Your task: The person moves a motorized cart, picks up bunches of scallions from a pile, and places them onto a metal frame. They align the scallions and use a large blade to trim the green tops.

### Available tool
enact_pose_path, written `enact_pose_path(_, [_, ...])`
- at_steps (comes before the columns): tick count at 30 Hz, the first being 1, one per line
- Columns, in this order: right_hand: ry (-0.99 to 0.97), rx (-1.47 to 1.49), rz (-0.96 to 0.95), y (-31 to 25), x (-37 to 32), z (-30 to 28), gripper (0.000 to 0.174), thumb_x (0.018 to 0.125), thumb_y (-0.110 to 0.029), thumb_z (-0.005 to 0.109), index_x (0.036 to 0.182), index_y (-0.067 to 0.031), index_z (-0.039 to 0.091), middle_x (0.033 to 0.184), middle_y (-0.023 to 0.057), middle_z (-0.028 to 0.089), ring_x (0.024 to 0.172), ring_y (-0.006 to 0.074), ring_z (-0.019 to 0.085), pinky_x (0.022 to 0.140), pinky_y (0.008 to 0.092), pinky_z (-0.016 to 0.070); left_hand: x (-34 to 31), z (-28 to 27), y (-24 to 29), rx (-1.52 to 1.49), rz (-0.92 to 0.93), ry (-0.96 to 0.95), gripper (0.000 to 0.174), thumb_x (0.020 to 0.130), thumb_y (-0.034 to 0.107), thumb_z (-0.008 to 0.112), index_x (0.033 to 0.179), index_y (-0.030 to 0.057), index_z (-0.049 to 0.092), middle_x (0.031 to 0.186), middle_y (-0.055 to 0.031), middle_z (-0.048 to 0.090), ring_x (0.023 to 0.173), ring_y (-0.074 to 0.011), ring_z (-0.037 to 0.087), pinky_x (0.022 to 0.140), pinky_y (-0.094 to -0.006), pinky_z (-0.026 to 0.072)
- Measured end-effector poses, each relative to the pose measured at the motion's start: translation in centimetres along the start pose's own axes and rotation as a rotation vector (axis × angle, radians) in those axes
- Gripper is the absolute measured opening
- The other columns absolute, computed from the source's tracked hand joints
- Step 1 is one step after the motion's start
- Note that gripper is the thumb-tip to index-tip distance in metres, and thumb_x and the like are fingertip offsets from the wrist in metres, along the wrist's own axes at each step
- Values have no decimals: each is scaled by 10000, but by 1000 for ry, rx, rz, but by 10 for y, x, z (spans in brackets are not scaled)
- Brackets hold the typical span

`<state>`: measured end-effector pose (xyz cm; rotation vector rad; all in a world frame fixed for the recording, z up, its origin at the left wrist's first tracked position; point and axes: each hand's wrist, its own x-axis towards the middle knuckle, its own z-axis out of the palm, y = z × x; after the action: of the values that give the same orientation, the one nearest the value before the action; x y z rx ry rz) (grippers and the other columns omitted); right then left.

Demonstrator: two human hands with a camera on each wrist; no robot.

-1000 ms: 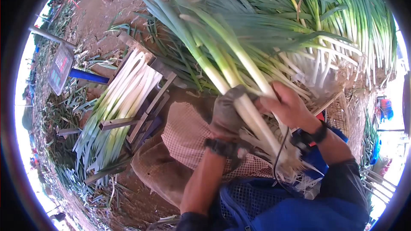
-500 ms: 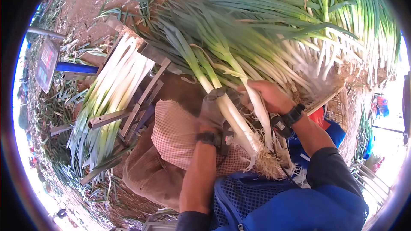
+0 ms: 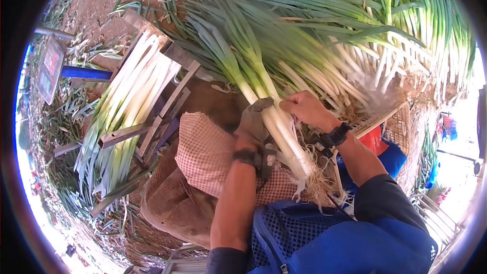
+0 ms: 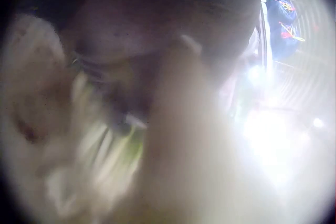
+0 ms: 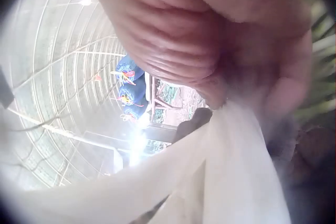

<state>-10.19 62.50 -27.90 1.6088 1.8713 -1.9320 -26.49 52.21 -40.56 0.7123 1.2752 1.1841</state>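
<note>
Over the lap, the gloved left hand grips a few long green onions around their white stems. Their roots hang toward the person, with green leaves pointing away. Beside the stems, the bare right hand has its fingers curled at their upper white part. In the right wrist view, the thumb and fingers of that hand pinch a pale onion layer. The left wrist view is blurred, with a pale stem close below the dark glove.
At left, a metal rack cradles a bundle of green onions. A scale display stands beyond it. More onions lie in a large pile at the upper right. A wicker basket sits by the right forearm.
The held onions have come together, the right one swinging in beside the others. The right hand has moved slightly up and left along them. The left hand keeps its grip.
</note>
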Motion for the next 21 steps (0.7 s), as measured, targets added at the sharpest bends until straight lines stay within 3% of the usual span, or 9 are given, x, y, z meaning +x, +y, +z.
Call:
enact_pose_path(1, [16,-27,14,-3,-1,1,389,966,-329,675,779,11,686,608,24,600,576,93,617,527,274,456,1,1,1,-188,-101,26,350,903,0,623,1250,-37,657,1205,-197,715,1099,-270,697,964,-345,559])
enact_pose_path(3, [94,-201,-32,-7,-1,5,377,972,-311,667,775,11,681,611,26,602,589,100,623,543,271,469,-3,3,18,-64,-3,43,336,909,23,627,1236,-42,658,1188,-194,715,1077,-268,698,943,-346,565])
enact_pose_path(5, [215,-493,-152,-8,-3,10,363,974,-290,660,772,12,672,626,26,607,610,110,631,566,270,491,-12,-1,28,561,393,21,297,936,67,614,1203,-53,663,1152,-179,716,1035,-260,699,909,-350,574])
enact_pose_path(8, [256,-251,-418,-15,-24,15,316,1013,-275,622,831,-16,640,713,47,628,645,148,631,580,295,503,-2,2,19,16,145,-37,300,930,160,649,1157,-37,643,1078,-154,696,957,-289,684,890,-388,571])
enact_pose_path(11, [-17,791,-269,-32,-44,8,253,1062,-281,570,931,-65,578,748,34,577,612,152,565,540,309,466,-4,20,65,-908,-337,153,284,942,175,645,1119,-47,658,1015,-147,690,876,-270,678,838,-389,580])
enact_pose_path(15, [-168,1067,-246,-60,-79,-5,224,1097,-280,514,981,-91,550,683,-5,470,541,93,437,474,289,428,4,18,54,-848,-410,145,288,925,152,654,1136,-44,653,1004,-147,687,876,-287,685,833,-410,584])
enact_pose_path(18, [-210,984,-413,-88,-104,-28,238,1100,-292,509,953,-107,540,659,-49,424,496,62,359,414,235,319,2,21,62,-700,-382,177,288,914,141,662,1127,-52,660,982,-152,690,831,-297,687,771,-413,591])
enact_pose_path(20, [-74,1003,-548,-108,-124,-54,285,1095,-335,519,936,-101,545,636,-86,390,460,57,311,388,211,261,-2,20,65,-709,-368,232,286,904,134,674,1116,-57,670,955,-154,693,778,-305,684,722,-409,592])
enact_pose_path(21, [-57,1017,-673,-118,-141,-74,229,1078,-272,496,1032,-52,538,698,-56,427,479,62,345,399,208,283,3,15,54,-641,-384,207,270,916,135,676,1114,-50,683,955,-145,703,789,-292,688,739,-400,594])
